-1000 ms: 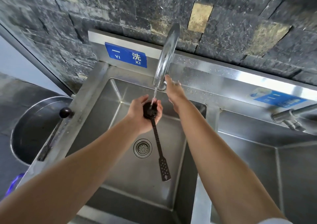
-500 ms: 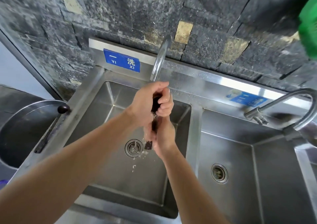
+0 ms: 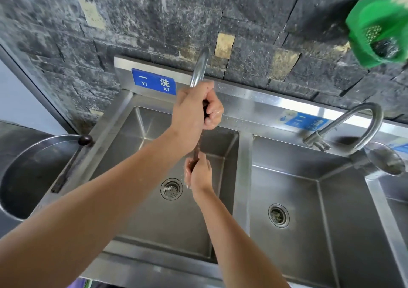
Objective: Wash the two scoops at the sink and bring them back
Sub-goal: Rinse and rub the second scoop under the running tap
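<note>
A dark, long-handled scoop (image 3: 196, 152) hangs upright over the left sink basin (image 3: 143, 137). My left hand (image 3: 194, 111) grips its upper end just under the curved faucet (image 3: 199, 70), hiding the head. My right hand (image 3: 198, 173) grips the lower part of the handle, wet and dripping. A second dark scoop (image 3: 66, 170) lies along the sink's left rim, its round head (image 3: 85, 140) at the far end.
A drain (image 3: 171, 189) sits in the left basin floor. To the right is a second basin (image 3: 309, 199) with its own drain (image 3: 278, 216) and faucet (image 3: 353, 124). A large steel bowl (image 3: 33, 173) stands at left. A green holder (image 3: 379, 34) hangs on the stone wall.
My right hand left the faucet and came down onto the scoop's handle, then slid lower along it. My left hand closed over the scoop's head and lifted it. The view widened to the right.
</note>
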Available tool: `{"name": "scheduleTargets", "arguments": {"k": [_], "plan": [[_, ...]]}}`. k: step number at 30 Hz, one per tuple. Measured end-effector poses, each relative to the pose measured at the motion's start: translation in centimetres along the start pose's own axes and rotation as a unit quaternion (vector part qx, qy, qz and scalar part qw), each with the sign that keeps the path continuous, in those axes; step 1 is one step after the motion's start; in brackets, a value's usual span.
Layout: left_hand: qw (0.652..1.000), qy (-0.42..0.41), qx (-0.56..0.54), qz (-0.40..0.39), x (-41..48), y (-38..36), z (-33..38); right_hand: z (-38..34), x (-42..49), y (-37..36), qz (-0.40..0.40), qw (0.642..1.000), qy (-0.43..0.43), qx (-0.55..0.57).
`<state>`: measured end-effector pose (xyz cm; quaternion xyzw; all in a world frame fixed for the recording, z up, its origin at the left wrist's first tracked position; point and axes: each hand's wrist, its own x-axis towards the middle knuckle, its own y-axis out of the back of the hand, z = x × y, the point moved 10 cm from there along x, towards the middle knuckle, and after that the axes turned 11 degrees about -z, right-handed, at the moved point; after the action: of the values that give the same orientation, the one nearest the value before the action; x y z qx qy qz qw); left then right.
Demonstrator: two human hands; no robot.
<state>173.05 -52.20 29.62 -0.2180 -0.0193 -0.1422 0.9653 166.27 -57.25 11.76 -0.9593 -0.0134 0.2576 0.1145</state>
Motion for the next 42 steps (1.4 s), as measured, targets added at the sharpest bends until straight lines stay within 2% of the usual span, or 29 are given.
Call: {"name": "scheduleTargets", "arguments": {"k": [3, 6, 8, 10, 11, 13, 15, 17, 20, 23, 25, 27, 29, 34, 38, 39, 40, 42], "plan": [[0.999, -0.005, -0.029, 0.024, -0.4, 1.6, 0.2, -1.3, -0.4, -0.4, -0.024, 0.998, 0.05, 0.012], [0.998, 0.042, -0.02, 0.036, -1.8, 1.2, -1.8, -2.8, -0.7, -1.7, -0.017, 0.989, 0.135, 0.057], [0.998, 0.045, -0.03, 0.041, -1.9, 0.9, -1.7, 0.0, 0.0, -0.1, 0.031, 0.996, 0.087, 0.013], [0.998, 0.022, -0.037, 0.035, -1.5, 1.1, 0.0, 5.0, 0.4, 2.8, 0.071, 0.989, -0.019, -0.126], [0.999, 0.008, -0.037, 0.031, -1.2, 1.6, 1.1, 6.9, 0.4, 4.1, 0.077, 0.983, -0.045, -0.159], [0.999, -0.009, -0.029, 0.02, -0.9, 2.9, 2.6, 8.6, 0.1, 5.2, 0.068, 0.991, -0.057, -0.097], [0.999, 0.009, -0.032, 0.016, -1.4, 4.4, 2.0, 6.8, 0.2, 4.1, 0.028, 0.996, -0.023, -0.085], [0.998, 0.037, -0.039, 0.019, -2.1, 5.8, 0.5, 3.5, 0.0, 1.3, -0.048, 0.995, 0.027, -0.081], [0.998, 0.051, -0.019, 0.004, -2.6, 7.4, -0.3, -1.0, -1.4, -3.8, -0.196, 0.97, 0.119, -0.077], [0.996, 0.06, -0.048, -0.038, -2.8, 8.9, 0.1, -2.9, -2.7, -8.0, -0.263, 0.951, 0.146, -0.076], [0.993, 0.065, -0.051, -0.079, -3.0, 10.4, 1.0, -3.3, -2.7, -10.0, -0.251, 0.952, 0.151, -0.091], [0.99, 0.073, -0.009, -0.117, -3.5, 12.6, 2.0, -3.2, -2.3, -11.9, -0.228, 0.955, 0.15, -0.116], [0.989, 0.086, 0.024, -0.116, -4.2, 16.2, 2.9, -2.8, -1.8, -13.6, -0.2, 0.958, 0.152, -0.14], [0.985, 0.148, 0.083, -0.003, -5.7, 27.8, 4.0, -1.3, -0.6, -18.1, -0.158, 0.967, 0.138, -0.142], [0.969, 0.199, 0.096, 0.108, -7.8, 36.3, 3.0, 2.0, 0.8, -21.4, -0.172, 0.983, 0.058, 0.019], [0.963, 0.208, 0.1, 0.141, -8.5, 38.5, 2.6, 3.0, 1.2, -21.4, -0.147, 0.988, 0.044, -0.018], [0.955, 0.217, 0.103, 0.172, -9.4, 40.6, 2.1, 3.7, 1.9, -20.9, -0.095, 0.986, 0.033, -0.131], [0.935, 0.24, 0.128, 0.228, -11.4, 44.5, 1.1, 4.5, 2.4, -19.3, 0.032, 0.946, 0.007, -0.324]]}}
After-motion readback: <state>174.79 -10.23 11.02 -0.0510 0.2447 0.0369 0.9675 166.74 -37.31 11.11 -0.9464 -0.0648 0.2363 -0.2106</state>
